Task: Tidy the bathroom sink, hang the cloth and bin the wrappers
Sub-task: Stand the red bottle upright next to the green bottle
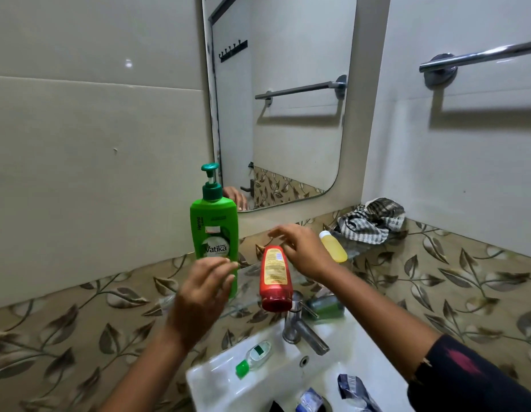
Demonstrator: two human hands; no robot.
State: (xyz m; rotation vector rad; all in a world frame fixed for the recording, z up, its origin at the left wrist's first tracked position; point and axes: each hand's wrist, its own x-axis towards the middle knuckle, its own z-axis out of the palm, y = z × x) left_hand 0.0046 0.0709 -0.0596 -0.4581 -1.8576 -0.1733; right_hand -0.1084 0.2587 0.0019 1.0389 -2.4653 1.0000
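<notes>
Wrappers [351,392] in sink [228,382]

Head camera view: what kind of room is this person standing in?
A home bathroom, most likely. A white sink with a metal tap sits below a wall mirror, a towel rail is fixed to the side wall, and a green pump bottle stands on the shelf.

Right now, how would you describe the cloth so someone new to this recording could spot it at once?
Start at the chrome towel rail on the right wall and drop down to the corner where the leaf-patterned tiles begin. There the cloth lies crumpled in a heap, right of the small yellow bottle. It is the only fabric here, striped dark and white, while its neighbours are plastic bottles.
</notes>
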